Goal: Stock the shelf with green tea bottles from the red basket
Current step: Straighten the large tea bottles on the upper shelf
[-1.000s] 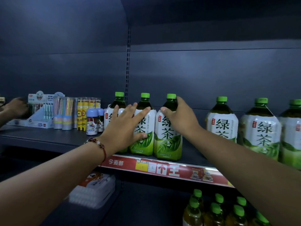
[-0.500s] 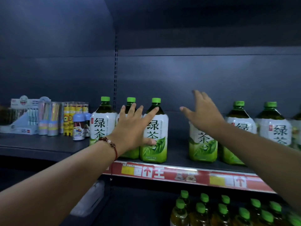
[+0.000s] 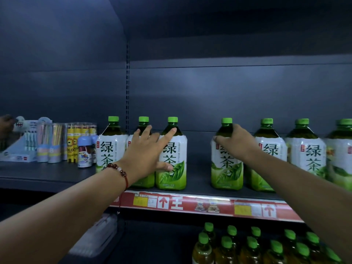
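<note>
Large green tea bottles with green caps and white-green labels stand in a row on the dark shelf point(image 3: 57, 176). My left hand point(image 3: 146, 151) lies with straight fingers against the middle bottle point(image 3: 142, 180) and the third bottle point(image 3: 172, 164) of the left group of three. A gap separates that group from the right group. My right hand point(image 3: 235, 143) grips the shoulder of the leftmost bottle point(image 3: 226, 168) of the right group. More bottles point(image 3: 304, 155) stand to its right. The red basket is out of view.
Stationery tubs point(image 3: 47, 143), yellow pencil boxes point(image 3: 73, 143) and small blue-capped bottles point(image 3: 83, 155) stand at the shelf's left, where another person's hand point(image 3: 5, 124) reaches in. A red price strip point(image 3: 177, 203) runs along the shelf edge. Smaller green-capped bottles point(image 3: 247, 246) fill the shelf below.
My right hand has come down from the air and taken hold of the bottle at the gap's right side. My left hand stays flat on the left group.
</note>
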